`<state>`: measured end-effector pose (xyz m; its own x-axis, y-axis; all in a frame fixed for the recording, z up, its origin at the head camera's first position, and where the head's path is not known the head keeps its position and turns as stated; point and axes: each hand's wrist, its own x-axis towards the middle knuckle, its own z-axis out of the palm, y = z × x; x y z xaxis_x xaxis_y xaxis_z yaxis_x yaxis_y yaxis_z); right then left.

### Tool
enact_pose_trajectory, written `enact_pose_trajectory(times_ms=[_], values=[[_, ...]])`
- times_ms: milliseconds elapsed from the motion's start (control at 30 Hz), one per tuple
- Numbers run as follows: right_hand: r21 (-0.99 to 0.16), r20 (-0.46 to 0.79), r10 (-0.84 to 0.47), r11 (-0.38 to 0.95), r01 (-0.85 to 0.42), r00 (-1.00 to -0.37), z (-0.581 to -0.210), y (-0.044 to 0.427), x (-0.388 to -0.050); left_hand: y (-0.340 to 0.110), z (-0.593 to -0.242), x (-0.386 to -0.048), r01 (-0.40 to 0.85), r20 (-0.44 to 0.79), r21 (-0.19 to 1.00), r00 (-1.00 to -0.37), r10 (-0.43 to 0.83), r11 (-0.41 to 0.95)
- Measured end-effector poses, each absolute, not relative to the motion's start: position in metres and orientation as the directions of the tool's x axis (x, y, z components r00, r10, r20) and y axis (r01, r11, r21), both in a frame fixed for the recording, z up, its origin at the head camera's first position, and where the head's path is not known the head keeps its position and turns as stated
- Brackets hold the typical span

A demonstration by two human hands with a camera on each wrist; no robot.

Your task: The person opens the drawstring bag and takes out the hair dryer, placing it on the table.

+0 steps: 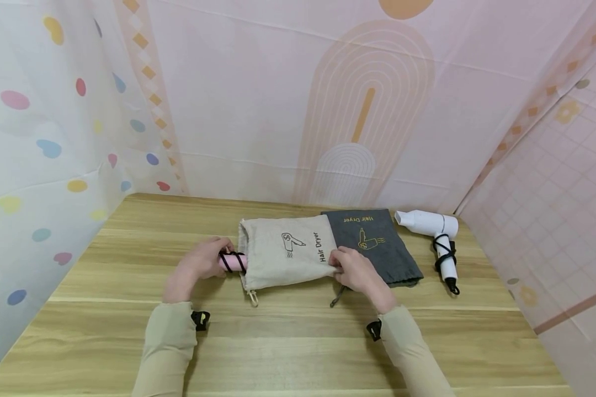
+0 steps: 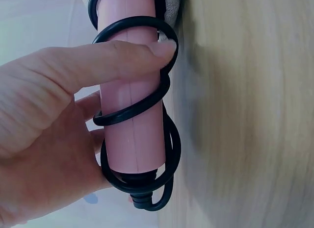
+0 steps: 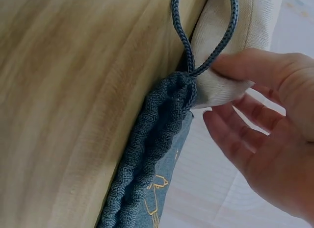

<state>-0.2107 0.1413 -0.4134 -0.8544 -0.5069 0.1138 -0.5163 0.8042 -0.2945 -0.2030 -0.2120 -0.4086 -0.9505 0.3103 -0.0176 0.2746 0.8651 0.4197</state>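
A pink hair dryer handle point(image 2: 135, 135), wrapped in black cord point(image 2: 137, 108), sticks out of the mouth of a beige drawstring bag point(image 1: 268, 259) printed "Hair Dryer". My left hand point(image 1: 209, 258) grips this handle, thumb across it in the left wrist view. The rest of the pink dryer is hidden inside the bag. At the bag's closed end, my right hand point(image 1: 355, 270) pinches a corner of the beige cloth point(image 3: 218, 90) between thumb and fingers. A dark grey drawstring bag point(image 1: 384, 248) lies partly under that end.
On the right of the wooden table point(image 1: 278, 353) lies a white hair dryer point(image 1: 427, 223), its cord wound round the handle. A grey drawcord loop point(image 3: 230, 29) hangs close to the right hand. Patterned curtains point(image 1: 238, 110) stand behind and at both sides.
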Motion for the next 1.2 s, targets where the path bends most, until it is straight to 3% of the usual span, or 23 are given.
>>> enact_pose_trajectory(times_ms=[300, 733, 1000, 1200], values=[[-0.323, 0.272, -0.506, 0.753, -0.573, -0.819, -0.41, 0.145, -0.211, -0.212, -0.41, -0.204, 0.282, -0.024, 0.464, -0.944, 0.33, 0.84], [-0.311, 0.213, -0.437, 0.817, -0.485, -0.874, -0.408, 0.158, -0.22, -0.225, -0.408, -0.206, 0.267, -0.063, 0.56, -0.93, 0.362, 0.784], [-0.32, 0.245, -0.403, 0.825, -0.466, -0.882, -0.406, 0.164, -0.223, -0.23, -0.407, -0.206, 0.289, -0.039, 0.552, -0.928, 0.371, 0.782], [-0.369, 0.183, -0.425, 0.806, -0.463, -0.886, -0.404, 0.166, -0.224, -0.229, -0.408, -0.205, 0.281, -0.049, 0.534, -0.931, 0.361, 0.797]])
